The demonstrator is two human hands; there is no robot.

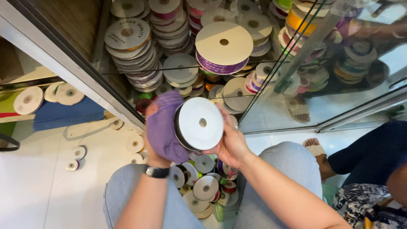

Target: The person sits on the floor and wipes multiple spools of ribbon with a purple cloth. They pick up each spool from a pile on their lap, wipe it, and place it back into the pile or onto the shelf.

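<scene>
The ribbon spool (199, 123) could slip and drop into the pile of small spools (205, 186) on the floor between the person's knees, since only the right hand (229, 142) really grips it: its fingers curl round the right and lower rim, thumb up along the edge, with the white disc face turned up toward the camera. The left hand (154, 131) is closed into a purple cloth (163, 125) and pressed against the spool's left side, where the dark ribbon edge shows, so a hard rub from that side could, I'd judge, push the spool out of the right hand's hold or loosen the outer wrap of ribbon. The spool sits between the 2 hands, touching both, held above the lap and just in front of the open glass cabinet (85, 80). Behind it the stacked spools (135, 55) lean in tall, uneven columns, and 1 large spool with purple ribbon (223, 48) lies on top near the front; an elbow or the held spool knocking them could bring a column down, though I can't tell how steady they are. The glass door (339, 85) stands just to the right, close to the right forearm, and another person's sandalled foot (316, 149) rests near the right knee, where a fallen spool might land. A black wristwatch (157, 171) sits on the left wrist, clear of the cloth.
</scene>
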